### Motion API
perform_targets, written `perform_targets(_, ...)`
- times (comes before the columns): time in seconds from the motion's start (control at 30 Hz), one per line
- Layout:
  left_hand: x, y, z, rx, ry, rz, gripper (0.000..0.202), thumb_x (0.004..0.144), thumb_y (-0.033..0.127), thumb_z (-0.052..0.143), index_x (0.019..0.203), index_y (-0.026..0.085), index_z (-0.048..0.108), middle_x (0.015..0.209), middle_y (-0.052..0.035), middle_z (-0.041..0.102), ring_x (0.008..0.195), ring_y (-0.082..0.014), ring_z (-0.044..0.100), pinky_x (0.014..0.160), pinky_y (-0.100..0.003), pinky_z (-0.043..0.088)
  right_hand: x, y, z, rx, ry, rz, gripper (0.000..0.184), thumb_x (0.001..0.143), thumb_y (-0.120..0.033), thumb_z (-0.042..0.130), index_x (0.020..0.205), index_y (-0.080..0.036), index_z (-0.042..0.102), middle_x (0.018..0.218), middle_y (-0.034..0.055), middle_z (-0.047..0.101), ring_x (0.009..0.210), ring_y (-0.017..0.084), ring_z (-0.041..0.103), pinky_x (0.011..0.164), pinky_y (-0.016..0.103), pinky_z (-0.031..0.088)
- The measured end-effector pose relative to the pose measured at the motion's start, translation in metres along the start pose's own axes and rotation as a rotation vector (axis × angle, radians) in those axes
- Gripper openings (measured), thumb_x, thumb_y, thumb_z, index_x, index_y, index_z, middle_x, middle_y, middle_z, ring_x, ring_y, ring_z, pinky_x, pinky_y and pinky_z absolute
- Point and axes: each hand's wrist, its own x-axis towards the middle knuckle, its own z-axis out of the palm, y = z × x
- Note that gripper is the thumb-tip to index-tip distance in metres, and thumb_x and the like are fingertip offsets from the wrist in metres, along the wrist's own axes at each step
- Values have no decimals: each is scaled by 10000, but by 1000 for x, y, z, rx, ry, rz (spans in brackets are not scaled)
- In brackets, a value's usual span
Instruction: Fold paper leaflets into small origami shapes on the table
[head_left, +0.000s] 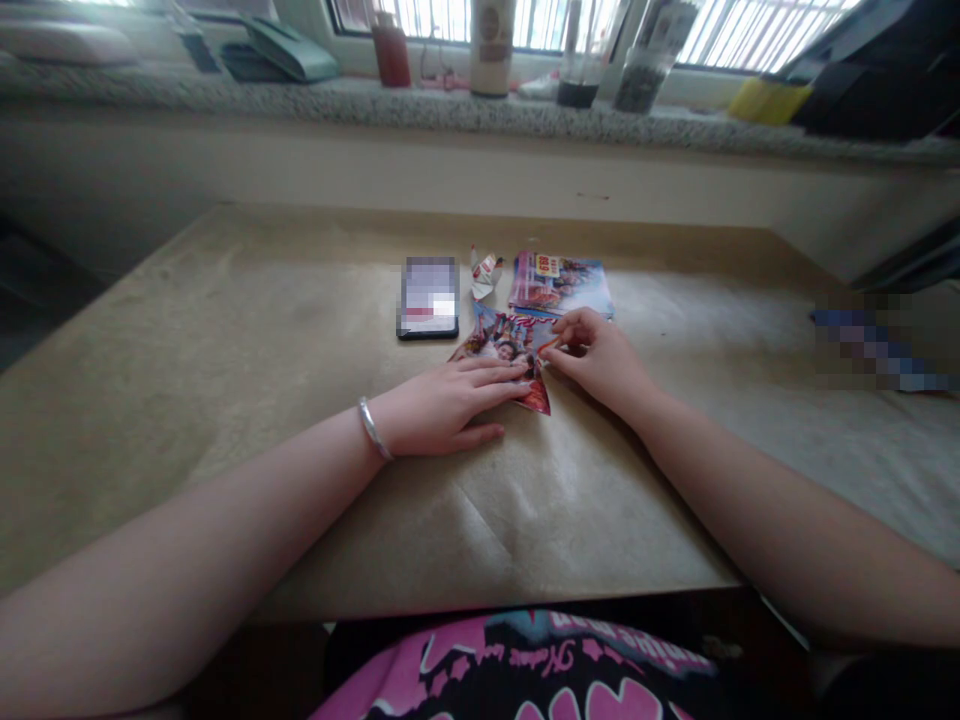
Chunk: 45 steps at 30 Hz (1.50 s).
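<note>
Pink printed top (517,670) nearest me; past it on the counter (225,400), I've got a folded glossy leaflet (504,350) under my left hand (442,408), lying flat, fingers (487,375) together, not gripping. My right hand (600,362) pinches the leaflet's edge, fingers clamped on it. Beyond the leaflet: a phone (427,297), a paper crane (486,275), a flyer (561,284).

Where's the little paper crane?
In the head view, the paper crane sits between the phone, to its left, and the printed leaflet, to its right.
</note>
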Motion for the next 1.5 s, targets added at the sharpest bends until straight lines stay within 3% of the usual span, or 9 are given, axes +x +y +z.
perform_targets(0.17, 0, -2, 2, -26, 45, 36, 466, 925, 291, 483, 1376, 178, 462, 1427, -114, 465, 1342, -259, 396, 1125, -458, 347, -2, -4, -1, 24, 3, -7, 255, 753, -305, 643, 936, -243, 476, 628, -57, 593, 570, 136, 570, 605, 291, 463)
perform_targets(0.37, 1, -2, 2, -34, 38, 36, 468, 928, 292, 477, 1376, 160, 458, 1419, -131, 469, 1344, -262, 390, 1130, -465, 340, 0, -3, -4, -10, 77, 15, 168, 757, -321, 641, 836, -231, 523, 698, -21, 617, 651, 149, 605, 638, 299, 485)
perform_targets(0.6, 1, -1, 1, -42, 33, 31, 451, 921, 292, 481, 1353, 165, 481, 1417, -121, 475, 1343, -267, 392, 1130, -468, 336, 1, -6, -2, 181, 133, 97, 410, 691, -379, 714, 986, -228, 473, 657, -42, 659, 590, 139, 621, 572, 263, 472)
perform_targets(0.77, 1, -1, 1, -55, 45, 34, 476, 917, 294, 489, 1374, 164, 458, 1417, -118, 474, 1338, -262, 396, 1129, -453, 336, 1, -9, -2, 238, 94, 188, 310, 676, -422, 727, 756, -203, 523, 632, -5, 664, 553, 123, 606, 533, 245, 451)
perform_targets(1.0, 1, -1, 1, -24, 21, 13, 483, 925, 304, 478, 1394, 192, 442, 1461, -108, 422, 1358, -255, 375, 1139, -447, 315, -1, -8, 0, 223, 76, 232, 281, 726, -408, 678, 682, -219, 474, 598, -10, 630, 506, 116, 568, 469, 233, 439)
perform_targets(1.27, 0, 3, 2, 61, -19, -47, 506, 921, 411, 472, 1388, 217, 451, 1481, -79, 399, 1358, -283, 370, 1137, -468, 291, -5, -10, 7, 190, 44, 164, 333, 744, -480, 653, 800, -235, 433, 643, -27, 633, 522, 138, 616, 434, 233, 467)
perform_targets(1.5, 1, 4, 2, 64, -14, -51, 521, 922, 424, 466, 1385, 186, 445, 1461, -75, 430, 1373, -261, 338, 1165, -440, 234, -3, -10, 6, 121, -61, 209, 266, 701, -391, 685, 797, -212, 512, 671, -5, 655, 490, 117, 578, 413, 225, 437)
